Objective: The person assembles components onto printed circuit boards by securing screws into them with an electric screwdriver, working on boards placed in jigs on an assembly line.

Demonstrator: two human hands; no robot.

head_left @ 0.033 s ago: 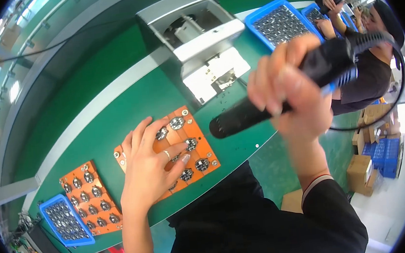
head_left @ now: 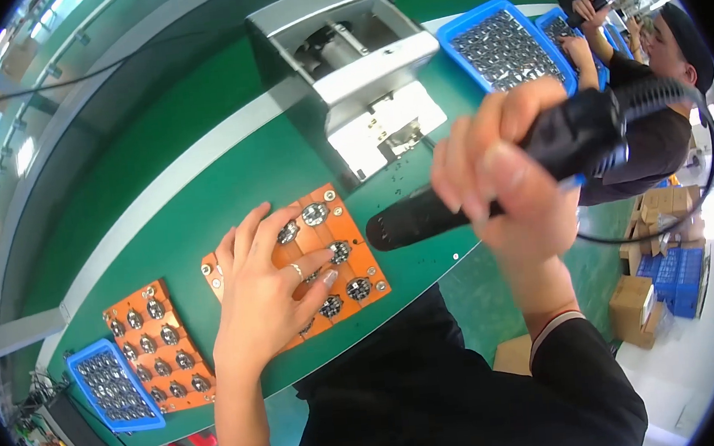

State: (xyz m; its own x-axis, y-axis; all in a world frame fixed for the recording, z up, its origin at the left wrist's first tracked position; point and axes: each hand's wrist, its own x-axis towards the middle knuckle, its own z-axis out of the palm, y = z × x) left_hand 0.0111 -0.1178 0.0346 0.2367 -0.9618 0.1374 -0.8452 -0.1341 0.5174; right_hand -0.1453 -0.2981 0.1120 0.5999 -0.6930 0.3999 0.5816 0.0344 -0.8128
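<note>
My right hand is wrapped around a black electric screwdriver with a cable at its back end. Its narrow front end points left, close to the right edge of an orange fixture board. On that board my left hand lies with fingers spread, a ring on one of them. The index fingertip touches a small round black-and-silver part, and the thumb rests just below. Several similar parts sit in the board's recesses, some of them covered by my hand.
A grey machine, probably a screw feeder, stands behind the board, with tiny dark bits before it. Left are a second filled orange board and a blue tray of parts. A blue bin stands back right, near a co-worker.
My right hand and the screwdriver have shifted slightly left, the front end a little lower. My left hand stays on the board.
</note>
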